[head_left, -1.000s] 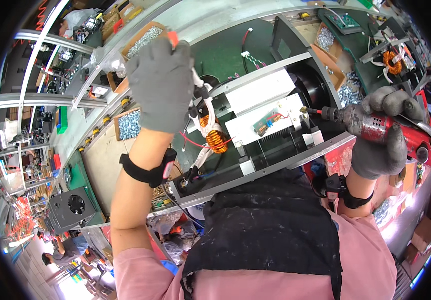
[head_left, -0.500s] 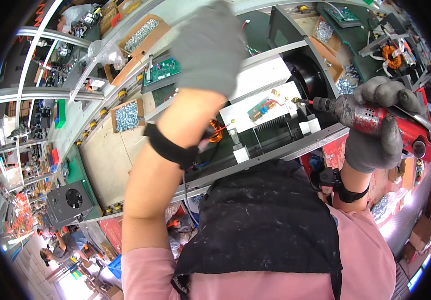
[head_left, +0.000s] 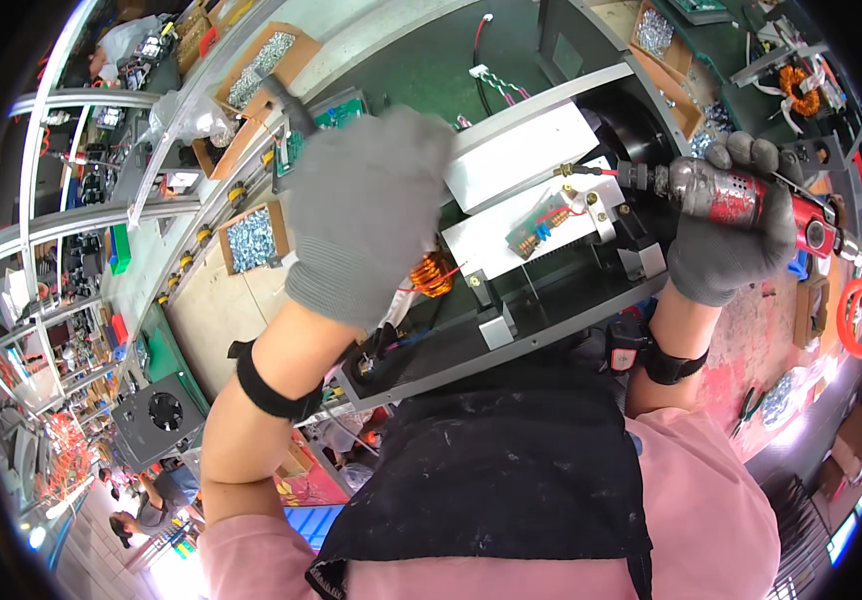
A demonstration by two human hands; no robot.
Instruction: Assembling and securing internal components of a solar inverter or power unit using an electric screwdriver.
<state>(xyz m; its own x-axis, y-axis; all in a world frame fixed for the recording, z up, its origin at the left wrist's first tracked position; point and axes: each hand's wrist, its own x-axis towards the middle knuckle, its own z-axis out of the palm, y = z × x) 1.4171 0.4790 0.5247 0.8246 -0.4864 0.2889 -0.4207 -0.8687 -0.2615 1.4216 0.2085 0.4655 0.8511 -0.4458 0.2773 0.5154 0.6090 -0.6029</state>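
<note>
My right hand point(head_left: 731, 230), in a grey glove, is closed around a red power screwdriver point(head_left: 716, 195). Its bit points left, with a small brass-coloured piece point(head_left: 563, 170) at the tip, over the white plates in the metal chassis point(head_left: 591, 295). My gloved left hand point(head_left: 366, 215) is smeared by motion above the chassis's left part. One dark finger stretches up and left beside a green circuit board point(head_left: 339, 113); the other fingers are hidden. On the nearer white plate point(head_left: 486, 250) sits a small circuit board point(head_left: 541, 232), with an orange wound coil point(head_left: 433, 275) to its left.
A box of small metal fasteners point(head_left: 253, 240) stands left of the chassis, and another carton of fasteners point(head_left: 269, 65) lies beyond. A grey fan box point(head_left: 159, 415) is at lower left. A red hose coil point(head_left: 859, 318) hangs at right. Another person point(head_left: 156, 500) is far left.
My left hand has come back toward me and left. The screwdriver's tip has shifted away from the brass fitting at the nearer plate's right end. The view has turned slightly.
</note>
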